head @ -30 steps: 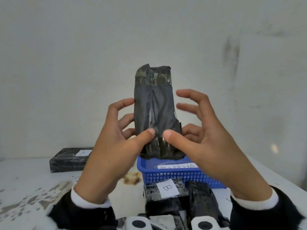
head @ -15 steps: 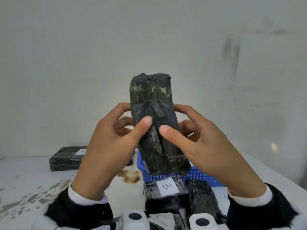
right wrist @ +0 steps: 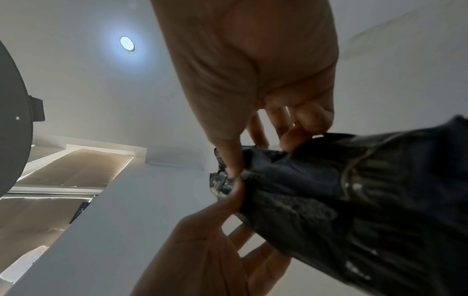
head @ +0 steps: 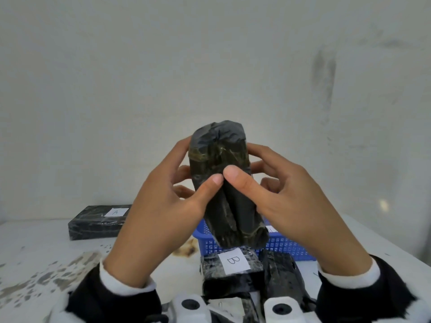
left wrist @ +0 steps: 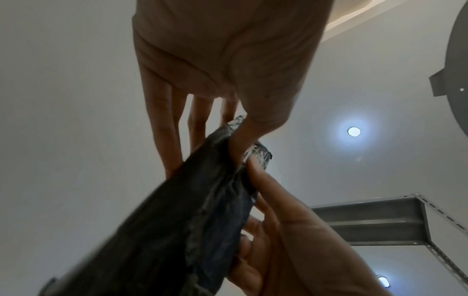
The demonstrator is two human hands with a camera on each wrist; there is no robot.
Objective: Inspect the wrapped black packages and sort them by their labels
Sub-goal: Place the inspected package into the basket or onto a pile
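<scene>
I hold a black wrapped package [head: 224, 183] upright in the air over the table, its crumpled top end tipped toward me. My left hand [head: 179, 183] grips its left side and my right hand [head: 270, 180] its right side. Both thumbs press side by side on the near face and the fingers curl behind. No label shows on the side facing me. The left wrist view shows the package [left wrist: 202, 220] under my left hand [left wrist: 222, 70]. In the right wrist view my right hand [right wrist: 253, 80] pinches the package [right wrist: 354, 200].
A black package labelled A [head: 100, 221] lies at the back left of the white table [head: 46, 252]. A blue basket [head: 284, 245] stands behind the held package. Near me lie a package labelled B [head: 231, 269] and another black package [head: 282, 276].
The package has come lower and tipped its top toward me. My right fingers, spread before, have closed on it, and both thumbs have slid up to meet.
</scene>
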